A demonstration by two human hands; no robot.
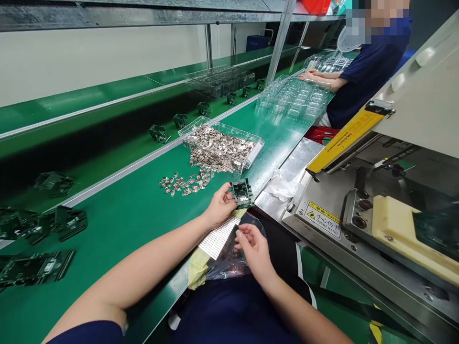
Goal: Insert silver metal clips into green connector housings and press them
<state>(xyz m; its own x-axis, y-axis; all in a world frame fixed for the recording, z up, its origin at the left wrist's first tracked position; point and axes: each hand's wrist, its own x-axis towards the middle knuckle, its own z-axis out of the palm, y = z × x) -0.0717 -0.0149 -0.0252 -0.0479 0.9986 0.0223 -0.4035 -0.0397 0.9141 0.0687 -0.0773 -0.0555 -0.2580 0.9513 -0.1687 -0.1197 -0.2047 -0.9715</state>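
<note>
My left hand (220,209) grips a green circuit board (242,193) by its left side, thumb and fingers closed on the edge. My right hand (254,246) is beside a sheet of narrow white labels (219,237), its thumb and fingertips pinched together. Whatever those fingertips hold, if anything, is too small to make out. The label sheet rests on yellow material (198,270) at the bench edge, over a dark clear plastic bag (229,267). Beyond my left hand, small metal pieces (190,184) lie loose in front of a clear tray (255,155) heaped with more of them.
Several circuit boards (36,267) stand or lie along the green bench (118,224). To the right is a machine with a yellow bar (344,138) and a warning label (320,220). Farther off, a person (373,71) works by clear blister trays (294,98).
</note>
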